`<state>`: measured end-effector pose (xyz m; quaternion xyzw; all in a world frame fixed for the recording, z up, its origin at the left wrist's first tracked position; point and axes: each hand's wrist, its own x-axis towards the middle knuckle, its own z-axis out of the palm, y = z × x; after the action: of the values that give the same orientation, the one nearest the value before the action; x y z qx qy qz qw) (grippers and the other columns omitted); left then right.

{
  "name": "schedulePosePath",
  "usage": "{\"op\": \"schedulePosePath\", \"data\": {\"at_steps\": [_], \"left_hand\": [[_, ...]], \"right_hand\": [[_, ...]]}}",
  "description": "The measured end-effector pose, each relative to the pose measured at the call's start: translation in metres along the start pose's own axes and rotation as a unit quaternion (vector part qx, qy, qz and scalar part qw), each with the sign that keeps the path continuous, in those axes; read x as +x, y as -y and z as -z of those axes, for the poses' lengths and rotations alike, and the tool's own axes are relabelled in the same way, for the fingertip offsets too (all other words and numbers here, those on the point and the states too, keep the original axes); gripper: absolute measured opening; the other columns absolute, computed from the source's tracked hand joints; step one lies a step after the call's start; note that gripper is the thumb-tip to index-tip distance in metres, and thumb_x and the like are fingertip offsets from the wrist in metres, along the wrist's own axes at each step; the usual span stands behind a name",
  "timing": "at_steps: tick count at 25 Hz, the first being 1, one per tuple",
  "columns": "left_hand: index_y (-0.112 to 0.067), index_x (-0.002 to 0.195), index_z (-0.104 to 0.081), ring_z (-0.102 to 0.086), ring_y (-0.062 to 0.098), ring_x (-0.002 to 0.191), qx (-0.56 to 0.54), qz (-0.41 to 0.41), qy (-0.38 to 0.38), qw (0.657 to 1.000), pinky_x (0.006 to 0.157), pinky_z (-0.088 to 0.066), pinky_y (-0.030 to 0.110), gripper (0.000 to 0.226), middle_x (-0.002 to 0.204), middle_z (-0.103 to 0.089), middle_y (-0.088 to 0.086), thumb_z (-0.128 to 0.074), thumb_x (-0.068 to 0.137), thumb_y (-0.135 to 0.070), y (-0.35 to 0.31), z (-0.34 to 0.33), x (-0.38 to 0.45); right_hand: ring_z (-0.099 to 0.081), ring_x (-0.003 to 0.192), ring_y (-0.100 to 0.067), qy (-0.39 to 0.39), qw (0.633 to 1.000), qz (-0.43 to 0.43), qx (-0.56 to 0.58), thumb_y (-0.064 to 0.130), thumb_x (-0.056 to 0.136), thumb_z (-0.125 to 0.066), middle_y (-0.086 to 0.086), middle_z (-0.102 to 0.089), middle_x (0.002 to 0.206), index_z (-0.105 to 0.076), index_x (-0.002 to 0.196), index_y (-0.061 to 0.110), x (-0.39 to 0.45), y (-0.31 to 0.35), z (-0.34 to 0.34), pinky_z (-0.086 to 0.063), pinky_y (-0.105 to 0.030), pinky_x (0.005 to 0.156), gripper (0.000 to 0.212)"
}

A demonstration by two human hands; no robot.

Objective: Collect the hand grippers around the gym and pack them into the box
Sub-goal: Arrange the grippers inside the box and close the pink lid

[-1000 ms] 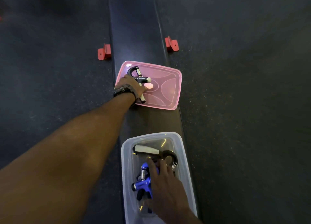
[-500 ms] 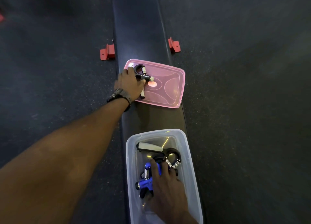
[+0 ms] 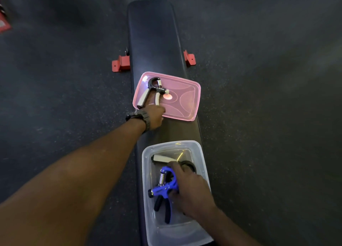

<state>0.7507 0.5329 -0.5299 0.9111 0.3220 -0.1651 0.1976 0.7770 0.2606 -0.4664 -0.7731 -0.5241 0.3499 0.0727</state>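
Note:
A black hand gripper with grey handles lies on the left part of a pink lid on the bench. My left hand is at the lid's near left edge, fingers curled onto it, just short of the gripper's handles. Nearer to me stands a clear plastic box. In it my right hand is closed on a blue hand gripper. Another grey-handled gripper lies at the box's far end, partly hidden by my fingers.
Lid and box sit on a long, narrow black padded bench that runs away from me. Red bench feet stick out on both sides onto dark rubber floor. More red equipment shows at the far left edge.
My left hand has let go of the black gripper and drawn back to the lid's near edge. My right hand has shifted onto the blue gripper in the box. The camera has moved back.

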Motion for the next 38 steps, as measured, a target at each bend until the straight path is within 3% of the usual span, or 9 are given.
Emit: {"op": "schedulePosePath", "data": {"at_steps": [4, 8, 12, 24, 29, 31, 34, 36, 38], "left_hand": [[-0.006, 0.125, -0.057, -0.052, 0.040, 0.118, 0.099, -0.025, 0.014, 0.995, 0.097, -0.045, 0.046, 0.041, 0.128, -0.058, 0.016, -0.053, 0.085, -0.015, 0.003, -0.024, -0.004], [-0.010, 0.127, -0.055, -0.051, 0.039, 0.121, 0.099, -0.040, 0.034, 0.994, 0.098, -0.044, 0.047, 0.044, 0.130, -0.054, 0.016, -0.057, 0.084, -0.020, 0.003, -0.019, -0.004], [-0.010, 0.128, -0.060, -0.053, 0.039, 0.117, 0.113, -0.065, 0.062, 0.990, 0.095, -0.047, 0.043, 0.047, 0.128, -0.057, 0.014, -0.051, 0.083, -0.012, 0.002, -0.023, -0.015], [-0.022, 0.134, -0.059, -0.060, 0.030, 0.121, -0.019, -0.030, 0.098, 0.995, 0.103, -0.048, 0.039, 0.045, 0.133, -0.064, 0.008, -0.051, 0.093, -0.006, 0.005, -0.027, -0.033], [-0.019, 0.120, -0.069, -0.066, 0.029, 0.105, -0.136, 0.031, 0.004, 0.990, 0.094, -0.051, 0.032, 0.029, 0.123, -0.067, 0.010, -0.057, 0.094, -0.015, -0.002, -0.014, -0.038], [-0.016, 0.115, -0.071, -0.068, 0.027, 0.093, -0.270, 0.088, -0.076, 0.956, 0.085, -0.054, 0.028, 0.025, 0.111, -0.072, 0.011, -0.059, 0.093, -0.016, -0.005, -0.005, -0.038], [-0.013, 0.096, -0.071, -0.069, 0.028, 0.091, -0.491, 0.177, -0.167, 0.837, 0.089, -0.056, 0.040, 0.015, 0.098, -0.073, 0.012, -0.058, 0.094, -0.021, -0.020, 0.012, -0.041], [-0.014, 0.077, -0.065, -0.064, 0.025, 0.073, -0.591, 0.230, -0.197, 0.748, 0.073, -0.053, 0.038, 0.022, 0.081, -0.069, 0.011, -0.056, 0.095, -0.025, -0.036, 0.025, -0.050], [-0.017, 0.069, -0.061, -0.053, 0.022, 0.061, -0.633, 0.263, -0.210, 0.697, 0.060, -0.042, 0.030, 0.033, 0.067, -0.060, 0.008, -0.052, 0.097, -0.031, -0.048, 0.037, -0.063]], "right_hand": [[-0.060, 0.110, -0.022, -0.016, 0.995, 0.030, 0.097, 0.035, 0.068, -0.069, 0.008, -0.058, 0.121, -0.044, 0.130, 0.040, 0.010, 0.001, 0.047, -0.050, -0.038, 0.089, 0.067], [-0.064, 0.089, -0.008, -0.114, 0.978, 0.039, 0.168, 0.042, 0.061, -0.074, 0.012, -0.068, 0.102, -0.055, 0.123, 0.036, 0.048, -0.003, 0.116, -0.052, -0.026, 0.085, 0.065], [-0.066, 0.096, -0.020, -0.188, 0.971, -0.020, 0.148, 0.030, 0.066, -0.077, 0.006, -0.069, 0.101, -0.059, 0.121, 0.030, 0.133, -0.017, 0.160, -0.048, -0.029, 0.084, 0.057], [-0.059, 0.121, -0.042, -0.074, 0.976, -0.206, 0.013, 0.026, 0.083, -0.069, -0.023, -0.056, 0.135, -0.053, 0.132, 0.013, 0.215, -0.065, 0.077, -0.050, -0.039, 0.095, 0.053], [-0.058, 0.121, -0.042, -0.082, 0.978, -0.191, 0.004, 0.030, 0.082, -0.071, -0.020, -0.053, 0.136, -0.049, 0.134, 0.014, 0.202, -0.060, 0.083, -0.049, -0.042, 0.095, 0.059], [-0.057, 0.123, -0.037, -0.102, 0.975, -0.186, 0.069, 0.036, 0.082, -0.072, -0.017, -0.056, 0.137, -0.050, 0.136, 0.013, 0.196, -0.052, 0.092, -0.047, -0.038, 0.097, 0.063], [-0.063, 0.114, -0.027, -0.127, 0.937, -0.172, 0.277, 0.044, 0.085, -0.068, -0.009, -0.066, 0.125, -0.059, 0.129, 0.011, 0.176, -0.034, 0.103, -0.049, -0.037, 0.102, 0.056], [-0.063, 0.096, -0.024, -0.123, 0.904, -0.158, 0.377, 0.051, 0.090, -0.061, -0.007, -0.066, 0.104, -0.063, 0.118, 0.001, 0.158, -0.015, 0.109, -0.050, -0.049, 0.101, 0.058], [-0.061, 0.093, -0.024, -0.100, 0.889, -0.150, 0.421, 0.055, 0.095, -0.050, -0.010, -0.062, 0.100, -0.064, 0.112, -0.001, 0.136, 0.003, 0.114, -0.050, -0.049, 0.097, 0.060]]}}
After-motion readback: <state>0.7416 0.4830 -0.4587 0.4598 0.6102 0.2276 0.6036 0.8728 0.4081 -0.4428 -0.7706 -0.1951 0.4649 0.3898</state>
